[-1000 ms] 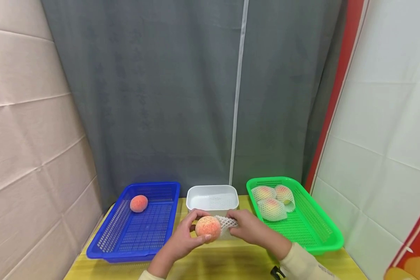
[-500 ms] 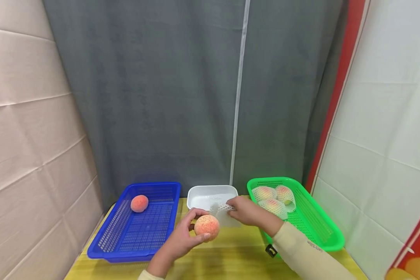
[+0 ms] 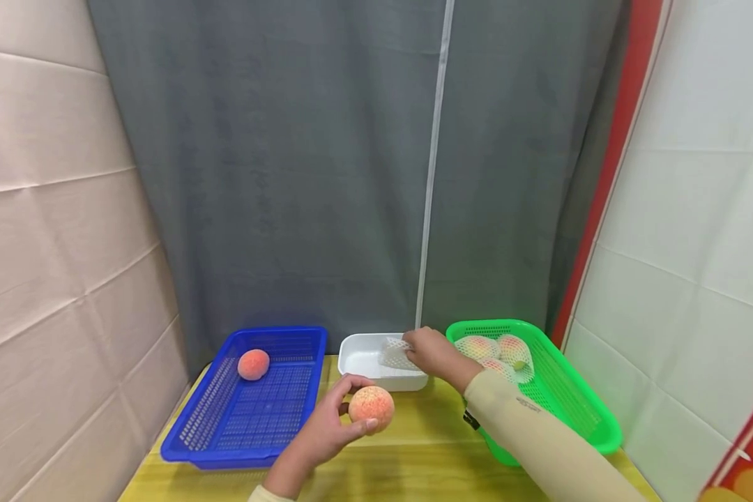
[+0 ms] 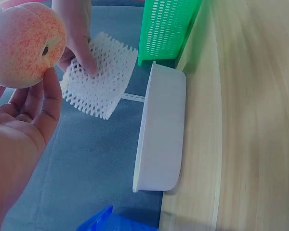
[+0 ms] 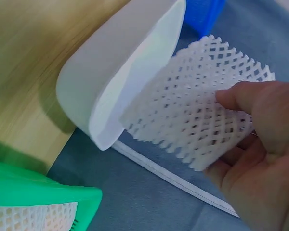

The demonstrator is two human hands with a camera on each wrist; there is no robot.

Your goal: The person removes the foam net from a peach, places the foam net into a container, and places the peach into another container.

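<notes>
- A person's left grip (image 3: 323, 429) holds a mottled orange peach (image 3: 372, 408), bare of wrapping, between thumb and fingers above the wooden bench (image 3: 389, 467); the left wrist view shows a small dark spot on the fruit.
- Ahead and to the right of that hand, the right grip (image 3: 433, 352) pinches a white foam net (image 5: 197, 101) between thumb and fingers, its mesh spread flat.
- The foam net reaches out to the left of the right grip, over a white tray (image 3: 383, 382); seen from the left wrist, it is above the rim.
- The white tray stands on the bench, ahead of the left grip and just left of the right grip.
- Left of the left grip, a blue basket (image 3: 251, 418) holds a second peach (image 3: 254, 364), also bare, lying in its far half.
- Right of the right grip, a green basket (image 3: 565, 404) holds three netted peaches (image 3: 516, 351), clustered at its far left, the nearest partly hidden by the right arm.
- Behind the right grip runs a cream sleeve (image 3: 521, 415); beyond both hands hangs a gray curtain (image 3: 320, 174) with a white strip (image 3: 436, 139).
</notes>
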